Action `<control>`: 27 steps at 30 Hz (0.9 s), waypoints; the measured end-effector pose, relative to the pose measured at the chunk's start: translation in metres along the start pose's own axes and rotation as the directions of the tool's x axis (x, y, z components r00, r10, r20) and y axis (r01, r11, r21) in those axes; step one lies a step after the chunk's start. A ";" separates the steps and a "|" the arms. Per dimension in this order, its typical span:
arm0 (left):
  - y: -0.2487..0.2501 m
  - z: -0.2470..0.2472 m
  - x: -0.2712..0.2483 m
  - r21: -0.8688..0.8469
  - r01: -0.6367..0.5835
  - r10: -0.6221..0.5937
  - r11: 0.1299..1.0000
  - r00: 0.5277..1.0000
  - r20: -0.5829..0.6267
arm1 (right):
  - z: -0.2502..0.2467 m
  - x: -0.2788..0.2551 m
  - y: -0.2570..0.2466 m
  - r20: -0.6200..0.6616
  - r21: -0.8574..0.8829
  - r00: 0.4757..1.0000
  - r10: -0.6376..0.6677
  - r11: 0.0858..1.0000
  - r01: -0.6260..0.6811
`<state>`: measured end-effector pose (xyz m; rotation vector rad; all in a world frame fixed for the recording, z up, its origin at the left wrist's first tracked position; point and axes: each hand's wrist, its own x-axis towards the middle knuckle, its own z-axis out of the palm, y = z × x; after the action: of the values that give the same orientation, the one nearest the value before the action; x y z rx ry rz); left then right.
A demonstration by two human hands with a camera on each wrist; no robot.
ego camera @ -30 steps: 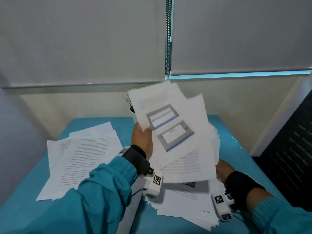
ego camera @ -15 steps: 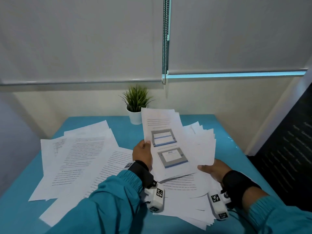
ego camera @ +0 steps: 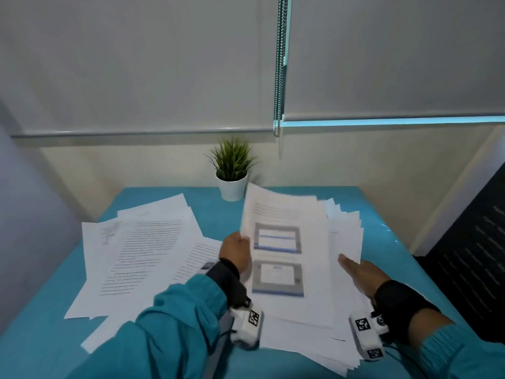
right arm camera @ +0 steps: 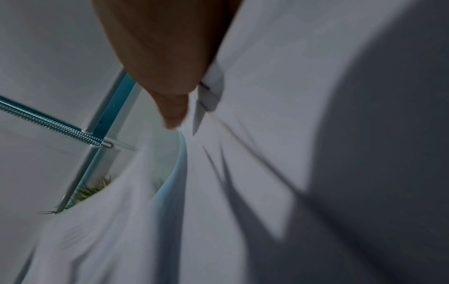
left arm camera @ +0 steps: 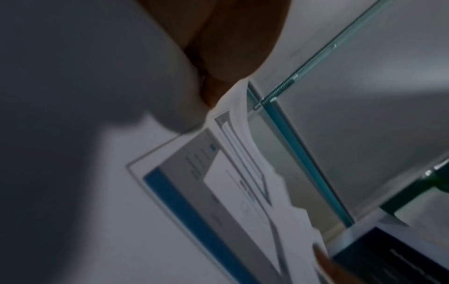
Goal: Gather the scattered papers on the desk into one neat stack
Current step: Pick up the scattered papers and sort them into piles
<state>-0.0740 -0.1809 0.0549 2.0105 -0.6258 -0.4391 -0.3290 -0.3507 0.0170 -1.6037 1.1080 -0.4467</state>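
Observation:
A top sheet printed with two grey and blue window pictures lies on a fanned pile of white papers at the right of the teal desk. My left hand pinches this sheet's left edge, and the pinch shows close up in the left wrist view. My right hand holds the pile's right side, thumb lying on top, fingers hidden under the sheets. In the right wrist view, paper edges tuck in beside that hand. More loose sheets are spread over the desk's left half.
A small potted plant in a white pot stands at the back of the desk, just behind the pile. Window blinds with a bead chain hang behind it. A dark panel borders the desk on the right.
The sheaf that was raised in front of me has come down onto the right pile. Both hands sank with it, and the plant behind came into sight.

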 end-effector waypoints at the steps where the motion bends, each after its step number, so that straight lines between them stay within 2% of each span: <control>1: -0.002 0.009 -0.006 0.049 -0.001 -0.001 0.999 0.999 0.041 | 0.000 -0.002 -0.003 -0.017 -0.011 1.000 0.007 1.000 -0.007; 4: 0.000 0.028 -0.023 0.134 -0.018 -0.009 0.991 0.980 0.199 | 0.002 -0.012 -0.010 0.049 0.167 0.998 -0.049 0.985 0.040; 5: 0.000 0.029 -0.027 0.122 -0.017 -0.014 0.992 0.969 0.248 | 0.003 -0.008 -0.008 0.084 0.185 0.994 -0.070 0.981 0.053; 7: 0.005 0.033 -0.033 0.018 -0.018 0.012 1.000 0.951 0.310 | -0.001 -0.007 -0.002 0.073 0.137 0.994 -0.076 0.988 0.066; 9: 0.006 0.023 -0.031 -0.040 0.008 0.003 0.999 0.965 0.264 | 0.000 -0.005 -0.002 0.087 0.129 0.994 -0.060 0.990 0.049; 10: 0.005 0.012 -0.027 -0.009 0.007 -0.005 1.000 0.976 0.217 | 0.001 -0.004 -0.003 0.088 0.128 0.994 -0.072 0.990 0.060; 13: -0.002 -0.032 -0.012 0.293 -0.016 0.003 0.956 0.999 0.045 | 0.002 -0.004 -0.004 0.086 0.159 0.992 -0.093 0.984 0.079; 14: -0.006 -0.052 -0.010 0.418 0.009 -0.021 0.908 1.000 0.023 | 0.003 -0.005 -0.005 0.082 0.166 0.992 -0.098 0.983 0.083; 17: -0.033 -0.107 0.000 0.701 0.142 -0.229 0.699 0.973 0.031 | 0.006 -0.012 -0.011 0.069 0.156 0.993 -0.092 0.985 0.080; 19: -0.054 -0.132 0.000 0.772 0.216 -0.349 0.597 0.937 0.008 | 0.004 -0.013 -0.011 0.066 0.117 0.992 -0.111 0.988 0.103; 21: -0.070 -0.147 -0.001 0.797 0.254 -0.385 0.548 0.923 -0.029 | 0.004 -0.014 -0.011 0.038 0.081 0.994 -0.101 0.992 0.098; 24: -0.079 -0.161 -0.003 0.814 0.240 -0.325 0.529 0.943 -0.067 | 0.005 -0.017 -0.013 0.025 0.051 0.998 -0.059 0.997 0.058; 27: -0.079 -0.165 -0.006 0.751 0.234 -0.323 0.618 0.946 -0.029 | 0.006 -0.020 -0.013 0.031 0.041 0.997 -0.067 0.997 0.066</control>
<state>0.0303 -0.0303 0.0658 2.9330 -0.6144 -0.5341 -0.3292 -0.3310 0.0323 -1.6112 1.0172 -0.4821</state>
